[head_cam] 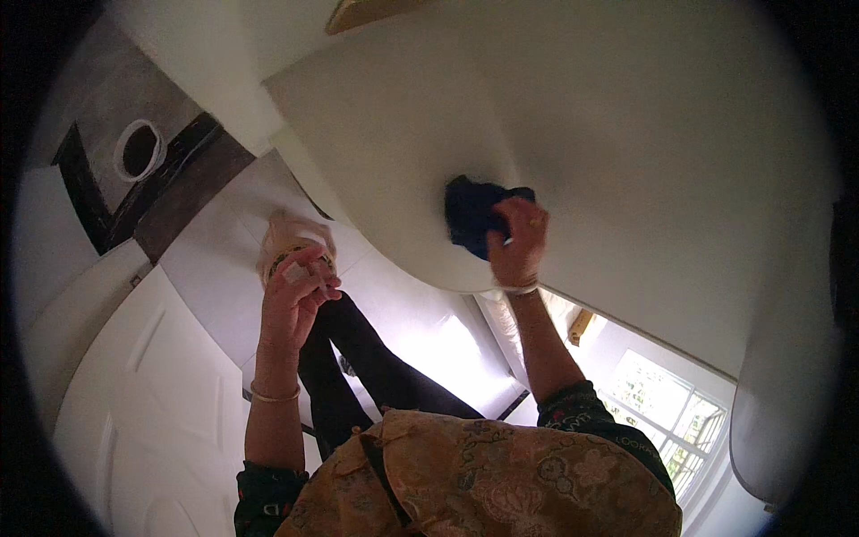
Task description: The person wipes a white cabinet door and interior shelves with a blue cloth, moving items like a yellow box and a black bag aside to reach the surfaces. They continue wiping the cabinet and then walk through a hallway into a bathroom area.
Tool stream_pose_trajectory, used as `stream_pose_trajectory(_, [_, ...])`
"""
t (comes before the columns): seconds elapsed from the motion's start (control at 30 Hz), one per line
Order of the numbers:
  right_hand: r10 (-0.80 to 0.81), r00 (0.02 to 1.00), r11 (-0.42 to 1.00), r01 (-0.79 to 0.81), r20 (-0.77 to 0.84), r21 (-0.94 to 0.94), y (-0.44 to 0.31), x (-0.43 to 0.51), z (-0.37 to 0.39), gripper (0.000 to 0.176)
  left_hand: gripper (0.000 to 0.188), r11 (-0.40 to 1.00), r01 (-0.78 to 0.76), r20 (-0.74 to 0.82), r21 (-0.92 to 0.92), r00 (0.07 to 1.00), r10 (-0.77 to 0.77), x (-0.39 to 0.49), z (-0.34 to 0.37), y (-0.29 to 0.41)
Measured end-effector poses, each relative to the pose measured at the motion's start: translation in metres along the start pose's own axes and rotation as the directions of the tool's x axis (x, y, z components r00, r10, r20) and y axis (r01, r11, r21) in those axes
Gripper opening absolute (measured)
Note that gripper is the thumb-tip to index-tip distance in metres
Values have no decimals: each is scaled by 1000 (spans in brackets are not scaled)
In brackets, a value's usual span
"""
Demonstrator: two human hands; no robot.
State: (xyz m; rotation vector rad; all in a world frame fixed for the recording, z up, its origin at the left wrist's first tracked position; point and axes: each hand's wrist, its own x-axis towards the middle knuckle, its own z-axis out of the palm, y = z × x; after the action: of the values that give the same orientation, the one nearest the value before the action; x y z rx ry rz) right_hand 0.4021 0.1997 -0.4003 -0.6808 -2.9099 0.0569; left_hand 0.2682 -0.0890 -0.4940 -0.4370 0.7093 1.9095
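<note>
My right hand (520,241) presses a dark blue cloth (473,211) against a broad, pale, smooth surface (604,161) with a rounded corner. The fingers lie over the cloth's right part, and a bangle circles that wrist. Lower and to the left, my left hand (302,282) is raised with bent fingers around a small, whitish, partly see-through item (298,272); its exact kind is unclear. A thin bangle sits on the left wrist. Behind that hand is a pinkish bag or cloth (295,235) with a patterned edge.
A white panelled door (154,403) stands at the lower left. A white-rimmed round container (161,151) is at the upper left, beside dark trim on the floor. Pale floor tiles (402,315) lie below the surface. A window (671,409) shows at the lower right.
</note>
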Motion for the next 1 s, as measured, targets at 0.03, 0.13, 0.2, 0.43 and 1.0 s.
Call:
stream_pose_trajectory(0.03, [-85, 995, 996, 85, -52, -2, -7, -8, 0, 47, 28, 1000, -3, 3, 6, 1000, 3, -2, 1, -1])
stream_pose_trajectory(0.13, [47, 961, 998, -34, 273, -51, -20, -35, 4, 39, 18, 1000, -21, -2, -4, 1000, 21, -4, 6, -5])
stream_pose_trajectory(0.2, [36, 976, 986, -70, 216, 151, -14, -43, 3, 38, 13, 1000, -17, 11, -2, 1000, 17, -4, 10, -5])
stream_pose_trajectory(0.43, [423, 901, 844, -432, 100, 319, 36, -1, -24, 37, 32, 993, 23, -66, 117, 998, -15, -12, 10, -5])
stream_pose_trajectory(1.0, [491, 868, 641, -303, -73, 706, 33, 68, -63, 42, 37, 996, 86, -206, 38, 976, -77, -14, -10, -4])
